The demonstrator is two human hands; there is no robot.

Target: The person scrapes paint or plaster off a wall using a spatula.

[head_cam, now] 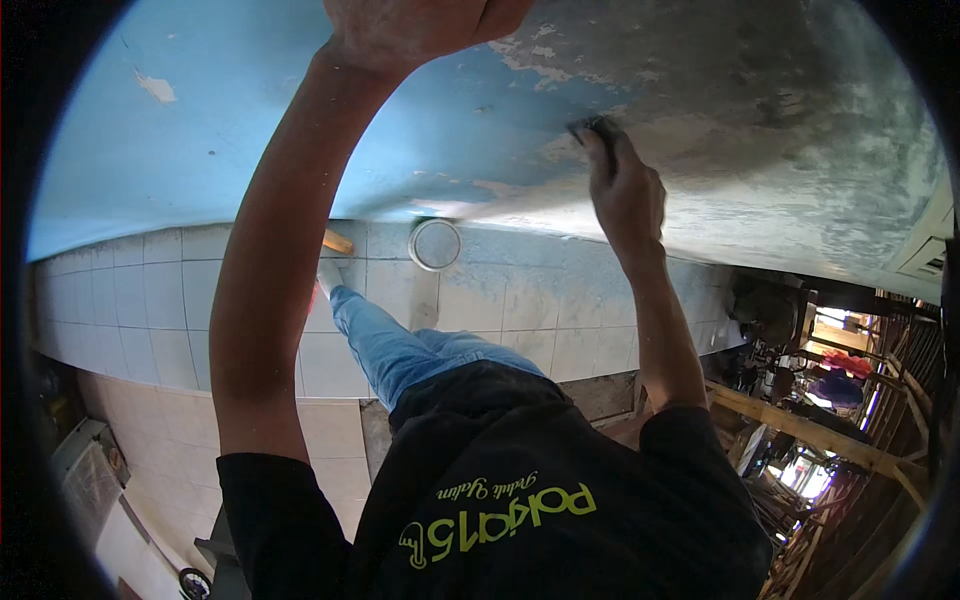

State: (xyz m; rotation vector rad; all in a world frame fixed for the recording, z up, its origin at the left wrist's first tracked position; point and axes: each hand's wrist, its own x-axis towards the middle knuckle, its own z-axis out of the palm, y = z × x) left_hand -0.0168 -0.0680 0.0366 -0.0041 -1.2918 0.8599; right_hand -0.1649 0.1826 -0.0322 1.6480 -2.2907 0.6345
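Note:
My right hand [628,191] grips a small dark flat tool [592,129], held against or very near the painted wall [465,120]. Blur does not settle whether it is a scraper or an abrasive pad. Around it, blue paint gives way to bare grey and whitish patches with ragged edges. At the top edge of the picture my left hand [420,34] is raised by the blue part of the wall. Its fingers are cut off, so whether it holds anything is hidden.
A round white-rimmed container [436,245] stands on the tiled floor [472,296] at the wall's foot. A wooden piece [337,241] lies beside my foot [328,276]. Timber beams [810,431] and clutter fill the right side. A grey box-like object [94,450] is at left.

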